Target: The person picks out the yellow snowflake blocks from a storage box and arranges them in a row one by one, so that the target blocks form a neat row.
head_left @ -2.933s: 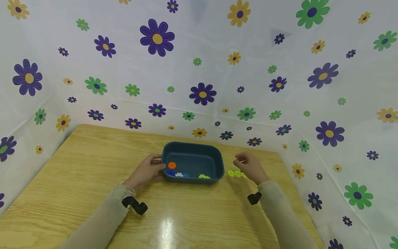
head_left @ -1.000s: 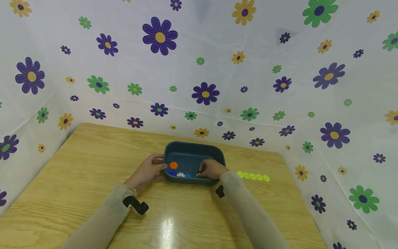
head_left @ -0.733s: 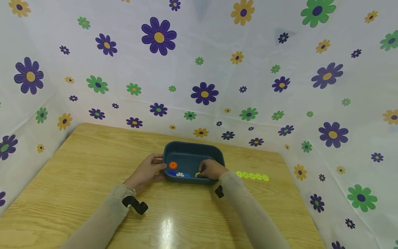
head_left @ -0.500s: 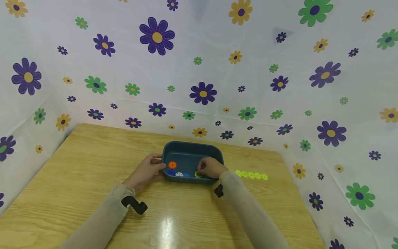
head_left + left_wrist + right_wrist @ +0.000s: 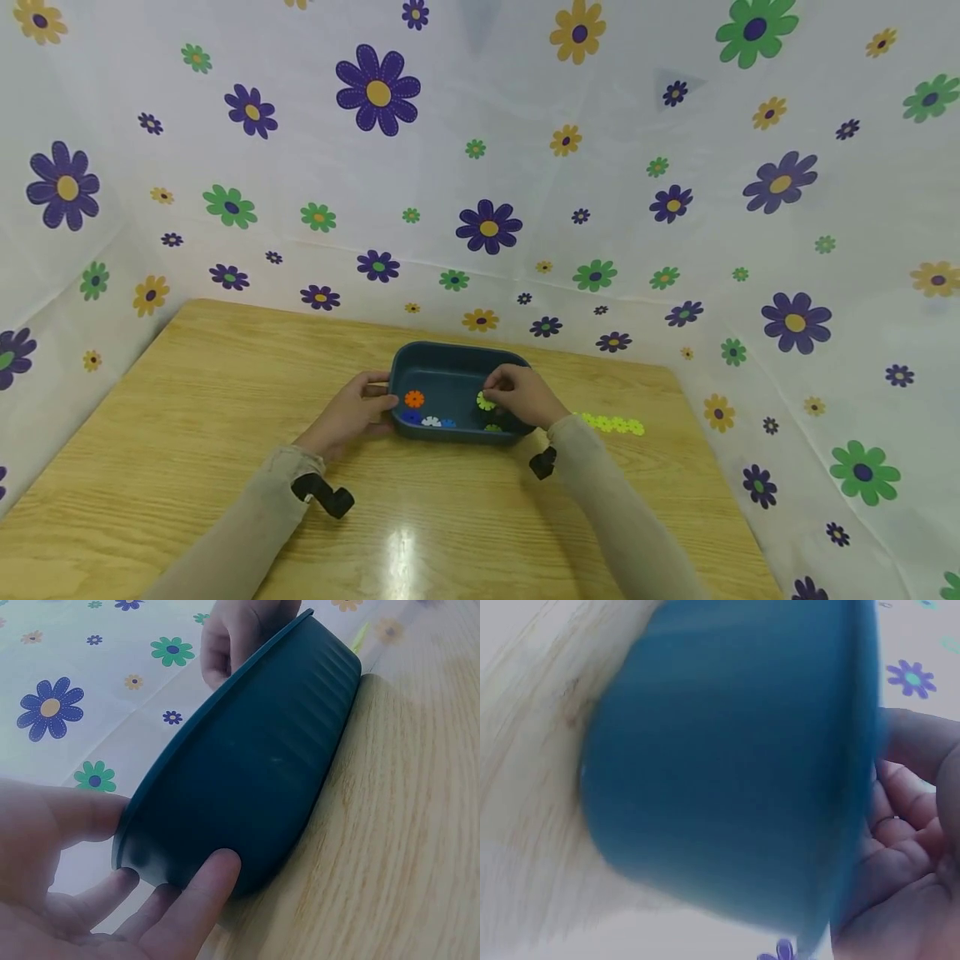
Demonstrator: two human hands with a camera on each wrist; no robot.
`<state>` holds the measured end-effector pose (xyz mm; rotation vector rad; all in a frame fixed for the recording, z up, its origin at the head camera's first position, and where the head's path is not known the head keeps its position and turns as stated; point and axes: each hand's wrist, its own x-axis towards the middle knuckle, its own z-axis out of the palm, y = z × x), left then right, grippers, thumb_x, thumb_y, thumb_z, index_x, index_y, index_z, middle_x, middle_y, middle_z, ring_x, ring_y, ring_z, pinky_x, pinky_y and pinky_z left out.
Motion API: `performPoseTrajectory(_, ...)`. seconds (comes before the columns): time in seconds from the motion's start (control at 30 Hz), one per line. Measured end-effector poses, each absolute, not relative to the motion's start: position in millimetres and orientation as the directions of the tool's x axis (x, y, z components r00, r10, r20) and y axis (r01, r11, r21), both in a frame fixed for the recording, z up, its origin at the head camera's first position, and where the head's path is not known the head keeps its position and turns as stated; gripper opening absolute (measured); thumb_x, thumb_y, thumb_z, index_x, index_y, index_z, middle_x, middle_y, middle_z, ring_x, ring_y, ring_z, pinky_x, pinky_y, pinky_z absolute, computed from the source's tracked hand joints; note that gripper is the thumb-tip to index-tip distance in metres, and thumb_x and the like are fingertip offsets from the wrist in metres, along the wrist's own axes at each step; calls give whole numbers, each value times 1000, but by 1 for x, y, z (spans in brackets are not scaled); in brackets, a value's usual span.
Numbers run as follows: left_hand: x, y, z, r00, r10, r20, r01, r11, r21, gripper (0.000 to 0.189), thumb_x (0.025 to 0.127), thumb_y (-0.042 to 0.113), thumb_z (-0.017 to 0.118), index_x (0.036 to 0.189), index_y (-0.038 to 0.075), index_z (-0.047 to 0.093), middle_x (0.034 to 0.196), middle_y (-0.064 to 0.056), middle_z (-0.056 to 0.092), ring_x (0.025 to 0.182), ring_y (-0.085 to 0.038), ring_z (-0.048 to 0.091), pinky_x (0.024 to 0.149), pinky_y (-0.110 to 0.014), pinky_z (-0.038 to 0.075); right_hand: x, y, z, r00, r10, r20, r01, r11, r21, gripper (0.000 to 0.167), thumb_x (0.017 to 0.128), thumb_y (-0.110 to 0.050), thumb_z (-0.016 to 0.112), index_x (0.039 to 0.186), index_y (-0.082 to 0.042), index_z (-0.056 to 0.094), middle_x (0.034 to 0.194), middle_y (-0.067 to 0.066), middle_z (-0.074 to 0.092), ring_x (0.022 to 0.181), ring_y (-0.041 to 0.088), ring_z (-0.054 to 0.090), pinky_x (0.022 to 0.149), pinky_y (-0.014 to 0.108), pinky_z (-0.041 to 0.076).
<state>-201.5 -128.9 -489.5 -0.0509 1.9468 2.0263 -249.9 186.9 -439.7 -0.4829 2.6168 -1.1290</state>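
Observation:
My left hand (image 5: 351, 414) holds the left end of a dark blue-green plastic bin (image 5: 448, 379); in the left wrist view a thumb (image 5: 217, 874) presses its outer wall. Over the bin's right half, my right hand (image 5: 528, 397) pinches a yellow-green snowflake disc (image 5: 485, 402) by its edge. Another yellow-green disc (image 5: 492, 428) lies below it, partly hidden by the near wall. On the left inside are an orange disc (image 5: 414, 399), a dark blue disc (image 5: 412, 416), a white disc (image 5: 431, 422) and a lighter blue disc (image 5: 447, 423).
Right of the bin, a chain of joined yellow-green discs (image 5: 613, 425) lies on the wooden table (image 5: 300, 533), its left end hidden by the right sleeve. White flower-printed sheeting (image 5: 450, 167) hangs behind the table and at both sides.
My right hand let go of the disc chain, reached into the bin and took a yellow-green disc, now lifted slightly up and right. My left hand has stayed on the bin.

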Motion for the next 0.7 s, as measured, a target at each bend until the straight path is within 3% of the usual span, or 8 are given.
performPoseTrajectory(0.13,-202,-130,-490,-946,209,-246,-255,-16,967,55,105,15,62,153,6,38,149,-25,44,119,-35,62,93,-45,61,-250,209,-433,-935,-347,-74,-165,611,-775,9,100,-16,70,105,-9,67,93,5,70,78,19,68,74,34,62)
performPoseTrajectory(0.37,-201,-130,-487,-945,204,-254,-262,-11,965,56,105,16,61,154,5,37,150,-26,43,119,-37,63,94,-46,60,-251,271,-432,-973,-211,-93,-51,589,-806,13,102,-15,66,109,-4,64,102,14,69,86,24,67,85,49,61)
performPoseTrajectory(0.7,-199,-127,-485,-942,223,-251,-260,-13,965,57,105,16,61,155,4,36,150,-26,42,118,-36,63,95,-46,60,-239,380,-445,-992,33,-123,121,557,-821,29,104,-20,64,121,4,61,108,12,68,90,21,71,86,38,62)
